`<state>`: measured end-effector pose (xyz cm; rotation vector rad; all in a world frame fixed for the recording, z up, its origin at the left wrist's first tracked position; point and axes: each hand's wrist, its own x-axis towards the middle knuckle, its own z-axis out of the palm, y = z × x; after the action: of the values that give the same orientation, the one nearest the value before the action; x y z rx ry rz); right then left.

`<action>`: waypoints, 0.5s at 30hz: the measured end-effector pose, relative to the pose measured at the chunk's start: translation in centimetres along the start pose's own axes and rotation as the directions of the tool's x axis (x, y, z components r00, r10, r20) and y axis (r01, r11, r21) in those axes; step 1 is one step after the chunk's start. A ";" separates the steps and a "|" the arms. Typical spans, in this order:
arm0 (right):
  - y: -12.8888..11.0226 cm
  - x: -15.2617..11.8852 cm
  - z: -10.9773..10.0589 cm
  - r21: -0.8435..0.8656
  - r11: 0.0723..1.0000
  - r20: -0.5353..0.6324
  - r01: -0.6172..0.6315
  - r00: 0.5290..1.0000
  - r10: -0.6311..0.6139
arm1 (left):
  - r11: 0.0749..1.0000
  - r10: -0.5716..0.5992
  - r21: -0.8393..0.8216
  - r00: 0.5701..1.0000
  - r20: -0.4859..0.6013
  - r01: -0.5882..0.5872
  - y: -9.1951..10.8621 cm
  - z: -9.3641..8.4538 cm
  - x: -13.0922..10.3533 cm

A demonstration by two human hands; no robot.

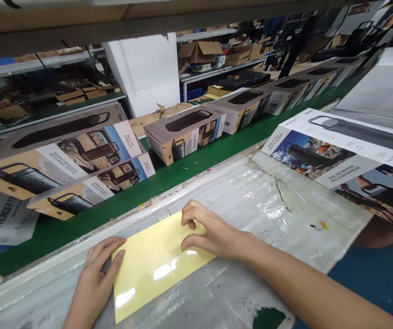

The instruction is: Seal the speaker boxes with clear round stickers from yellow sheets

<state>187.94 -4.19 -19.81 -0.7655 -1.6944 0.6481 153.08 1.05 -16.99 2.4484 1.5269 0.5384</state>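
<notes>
A glossy pale yellow sheet (pixel 148 269) lies flat on the plastic-covered worktop, with bright reflections on it. My left hand (pixel 96 274) is at the sheet's left edge, its thumb and fingertips touching the upper left corner area. Over the sheet's right part is my right hand (pixel 212 230), its fingers curled and the thumb apart from them. No object shows between the fingers of my right hand.
Beyond the worktop (pixel 251 201) runs a green conveyor (pixel 196 160) with a row of printed boxes (pixel 185 132). Two stacked boxes (pixel 79 151) stand at the left. More printed boxes (pixel 347 146) are at the right. A shelf edge (pixel 148 23) crosses overhead.
</notes>
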 end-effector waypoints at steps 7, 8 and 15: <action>0.2 0.1 -0.1 -0.042 0.999 0.008 0.030 1.000 -0.029 | 0.999 -0.016 -0.048 1.000 -0.018 0.015 1.6 0.0 0.0; 0.4 0.0 0.2 -0.051 0.999 -0.004 0.016 1.000 -0.016 | 0.998 -0.016 -0.057 1.000 -0.014 0.015 1.5 -0.1 -0.1; 1.0 -0.4 1.4 -0.152 0.965 -0.119 -0.214 0.973 0.197 | 0.998 0.013 -0.058 1.000 -0.003 -0.013 0.7 0.0 -1.3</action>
<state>186.81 -3.87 -21.11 -1.0855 -1.6000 0.6043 153.15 -0.43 -16.93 2.4168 1.4766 0.5795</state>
